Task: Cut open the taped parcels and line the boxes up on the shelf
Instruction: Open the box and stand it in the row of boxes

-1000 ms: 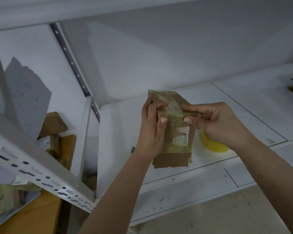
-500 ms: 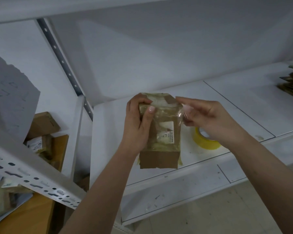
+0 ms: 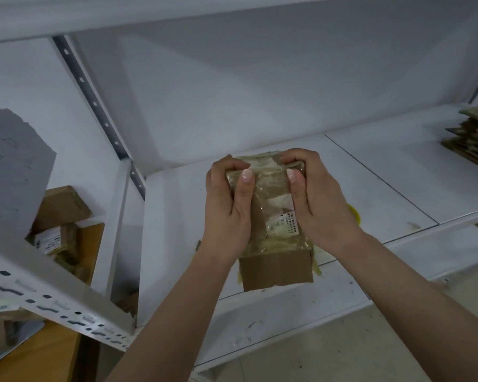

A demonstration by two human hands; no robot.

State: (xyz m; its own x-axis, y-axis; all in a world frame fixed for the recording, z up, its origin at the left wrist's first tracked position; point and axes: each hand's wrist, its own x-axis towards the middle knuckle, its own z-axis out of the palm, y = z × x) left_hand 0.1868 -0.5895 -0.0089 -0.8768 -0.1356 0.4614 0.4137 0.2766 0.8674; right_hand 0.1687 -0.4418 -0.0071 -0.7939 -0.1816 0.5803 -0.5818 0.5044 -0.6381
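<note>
A small brown cardboard parcel (image 3: 273, 216), wrapped in yellowish clear tape with a white label, is held above the white shelf (image 3: 370, 188). My left hand (image 3: 228, 208) grips its left side, thumb on the front face. On the other side my right hand (image 3: 318, 202) grips the parcel, thumb on the front and fingers curled over the top edge. The parcel's lower end is bare cardboard.
A yellow tape roll (image 3: 353, 213) lies on the shelf, mostly hidden behind my right hand. Flattened cardboard is stacked (image 3: 472, 139) at the shelf's far right. More parcels (image 3: 58, 224) sit on a wooden surface at the left, behind a perforated white shelf upright (image 3: 53, 299).
My right hand, which was pinching near the parcel's top right corner, has closed onto the parcel's right side. Both hands now hold it.
</note>
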